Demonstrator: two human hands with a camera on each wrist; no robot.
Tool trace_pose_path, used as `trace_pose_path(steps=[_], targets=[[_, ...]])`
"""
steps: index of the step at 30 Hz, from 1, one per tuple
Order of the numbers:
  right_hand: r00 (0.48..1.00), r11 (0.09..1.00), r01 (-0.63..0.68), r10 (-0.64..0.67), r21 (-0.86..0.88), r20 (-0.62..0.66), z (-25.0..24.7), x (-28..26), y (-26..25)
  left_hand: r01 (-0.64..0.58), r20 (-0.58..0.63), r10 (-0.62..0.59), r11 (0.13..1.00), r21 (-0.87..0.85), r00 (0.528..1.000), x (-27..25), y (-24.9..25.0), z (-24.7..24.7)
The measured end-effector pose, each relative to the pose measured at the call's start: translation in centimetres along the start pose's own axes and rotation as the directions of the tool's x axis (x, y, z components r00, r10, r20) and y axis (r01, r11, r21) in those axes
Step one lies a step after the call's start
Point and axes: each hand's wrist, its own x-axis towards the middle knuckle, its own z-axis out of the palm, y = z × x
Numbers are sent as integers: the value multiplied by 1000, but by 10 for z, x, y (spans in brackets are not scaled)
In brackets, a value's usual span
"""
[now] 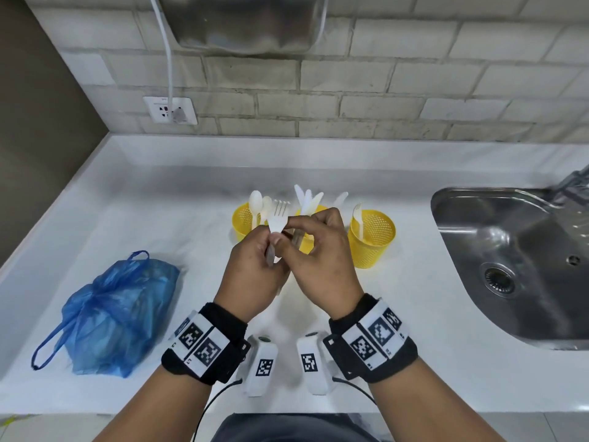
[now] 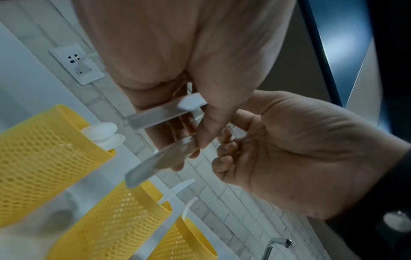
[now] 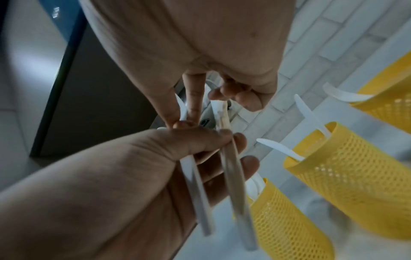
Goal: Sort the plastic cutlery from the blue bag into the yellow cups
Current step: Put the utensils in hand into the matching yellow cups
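At the centre of the head view, a white plastic fork stands nearly upright, tines toward the top of the frame and handle running down into the left hand. That hand's curled fingers grip a small bundle of cutlery handles; the right wrist view shows at least two long handles slanting from mid-frame toward the bottom, one more than the head view makes plain. The right hand pinches the fork's neck between thumb and forefinger, its other fingers loosely curled.

Three yellow cups stand in a row just behind the hands. The left cup holds two spoons, bowls up. The middle cup, mostly hidden by the hands in the head view, holds knives fanned upward; I count about four blades. The right cup holds one piece, which I cannot identify by type. Only the wrist views show the cups' mesh walls close up.

One blue bag lies crumpled on the white counter at lower left, well apart from the cups. One steel sink fills the right side, and one wall socket sits upper left.
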Motion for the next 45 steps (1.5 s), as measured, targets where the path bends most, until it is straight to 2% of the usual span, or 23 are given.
trace_pose_path(steps=[6,9,12,15,19,23,31,37,41,43,45], targets=[[994,983,-104,106,153,1,-36,9,3,-2,53,1,1000,10,999,4,9,29],[989,959,-121,139,258,-52,-60,17,-1,68,99,-64,997,-47,993,7,5,38],[992,919,-70,104,389,-68,-93,28,-5,177,151,-158,976,-124,976,10,-6,38],[993,887,-4,58,462,-102,-128,39,-1,203,120,-187,970,-135,975,17,-12,33],[980,912,16,68,409,-189,-162,50,24,221,59,-214,961,-166,975,32,-6,25],[968,938,-23,107,345,-228,-174,61,53,168,40,-164,977,-133,986,48,10,24],[967,975,-179,199,134,-157,-155,87,107,65,47,-65,998,-5,997,93,23,46],[993,965,-86,64,-249,-95,-141,86,122,47,40,-59,966,253,997,115,6,69],[1000,934,-19,9,-357,-29,-135,83,132,53,56,-82,915,399,995,116,-5,83],[999,932,-37,32,-359,-19,-133,80,136,62,31,-79,925,376,996,114,-9,88],[998,945,-25,5,-325,-62,-133,76,138,48,-59,-30,946,320,998,110,-11,90]])
